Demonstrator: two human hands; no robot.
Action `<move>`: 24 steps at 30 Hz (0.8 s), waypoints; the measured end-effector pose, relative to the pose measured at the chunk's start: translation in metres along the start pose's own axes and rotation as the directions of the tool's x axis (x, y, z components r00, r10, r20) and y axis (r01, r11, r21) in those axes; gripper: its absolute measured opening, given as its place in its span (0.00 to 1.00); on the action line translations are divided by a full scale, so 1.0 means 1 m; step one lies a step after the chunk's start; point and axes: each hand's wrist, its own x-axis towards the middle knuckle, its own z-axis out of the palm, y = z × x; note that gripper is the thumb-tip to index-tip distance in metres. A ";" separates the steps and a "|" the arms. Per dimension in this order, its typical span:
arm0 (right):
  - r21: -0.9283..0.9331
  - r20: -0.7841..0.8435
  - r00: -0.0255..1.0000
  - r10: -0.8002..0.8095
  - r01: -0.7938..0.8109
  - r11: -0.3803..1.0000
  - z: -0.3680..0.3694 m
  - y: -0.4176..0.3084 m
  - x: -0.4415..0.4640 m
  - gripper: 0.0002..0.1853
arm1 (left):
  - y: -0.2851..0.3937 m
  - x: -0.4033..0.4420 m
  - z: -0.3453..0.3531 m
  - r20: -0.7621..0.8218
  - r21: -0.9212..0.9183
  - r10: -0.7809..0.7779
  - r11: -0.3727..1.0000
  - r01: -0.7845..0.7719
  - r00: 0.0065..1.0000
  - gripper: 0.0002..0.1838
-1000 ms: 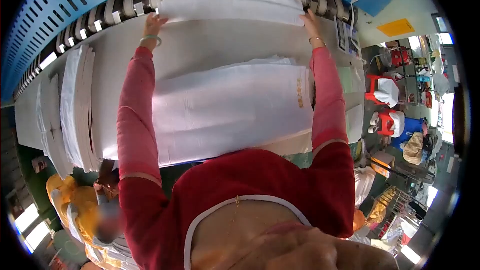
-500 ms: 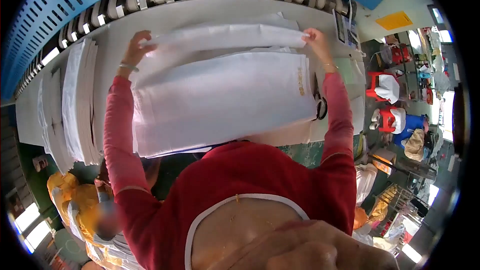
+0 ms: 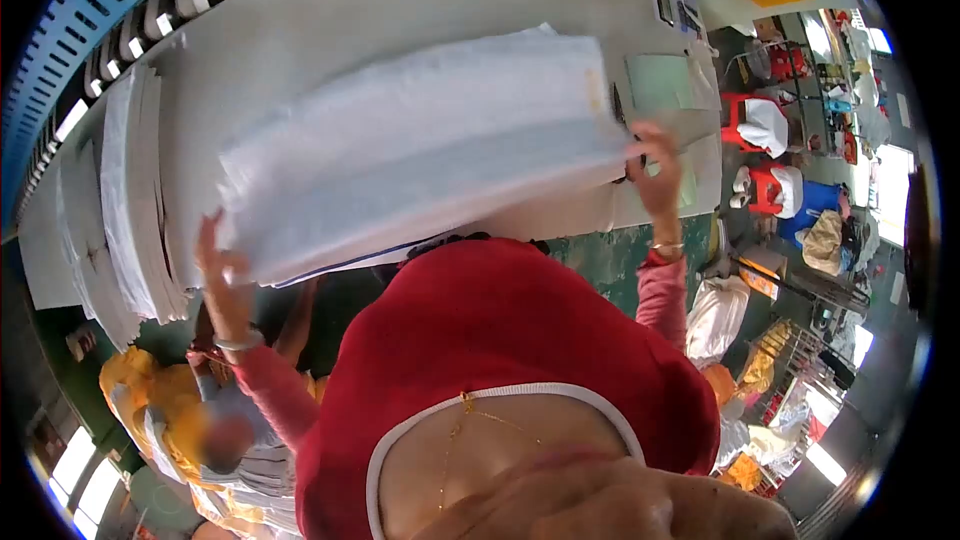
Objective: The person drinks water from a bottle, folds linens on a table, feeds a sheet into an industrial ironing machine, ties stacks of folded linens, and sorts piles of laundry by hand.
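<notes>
A white cloth (image 3: 420,155) with faint yellow marks at its right end lies spread in a long band over the worktable. At its near left corner is my left hand (image 3: 224,280), blurred, the fingers closed on the edge. My right hand (image 3: 657,172) pinches the right edge of this cloth between thumb and fingertips. The near side of the cloth is smeared by motion. Beneath it, most of the white pile is hidden; a dark blue edge shows at the front. The scissors at the right are largely covered by the cloth and my right hand.
Stacks of folded white cloth (image 3: 130,190) stand along the left of the grey worktable (image 3: 290,40). A roller machine with a blue slotted guard (image 3: 75,35) borders the far side. Pale green sheets (image 3: 660,82) lie at the right. Another person (image 3: 225,430) is at lower left.
Both hands have come from the far side of the table toward my body, drawing the white cloth with them. The cloth now covers the pile and the yellow lettering. My view has shifted slightly.
</notes>
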 end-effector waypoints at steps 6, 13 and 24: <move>0.072 0.003 0.989 0.149 -0.149 0.986 0.011 0.000 -0.001 0.08 | 0.008 -0.010 -0.014 0.052 0.647 -0.044 0.762 -0.001 0.998 0.12; -0.225 0.487 0.835 -0.257 0.404 0.886 0.071 -0.058 0.064 0.32 | 0.043 0.055 0.096 0.464 0.598 0.044 0.721 -0.349 0.885 0.39; -0.321 0.144 0.987 0.064 -0.015 0.947 0.069 0.121 0.144 0.31 | -0.112 0.203 0.037 0.219 0.307 -0.071 0.952 0.000 0.973 0.28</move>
